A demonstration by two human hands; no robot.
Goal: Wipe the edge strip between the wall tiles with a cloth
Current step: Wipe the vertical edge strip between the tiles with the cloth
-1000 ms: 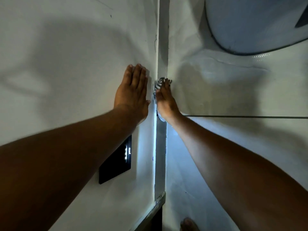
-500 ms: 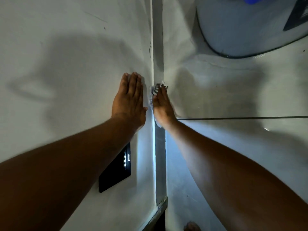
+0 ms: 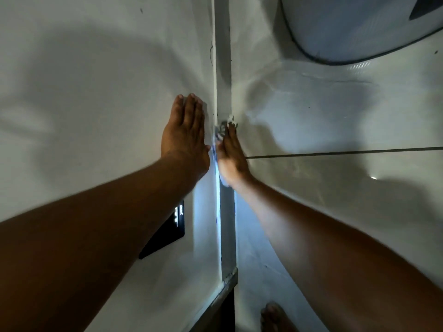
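Note:
A grey vertical edge strip (image 3: 223,56) runs down the corner between two white tiled walls. My right hand (image 3: 231,156) presses a striped grey-and-white cloth (image 3: 221,130) flat against the strip at mid height; only the cloth's top and left edge show past the fingers. My left hand (image 3: 184,137) lies flat and open on the left wall tile, just left of the strip, fingers pointing up.
A black switch plate (image 3: 167,233) with small lights sits on the left wall below my left forearm. A dark grout line (image 3: 347,152) crosses the right wall. A large rounded white fixture (image 3: 347,25) hangs at top right. A bare foot (image 3: 275,317) shows at the bottom.
Both hands sit lower in the view than a second ago, and the right hand with the cloth has slid down along the strip. The left hand stays flat beside it.

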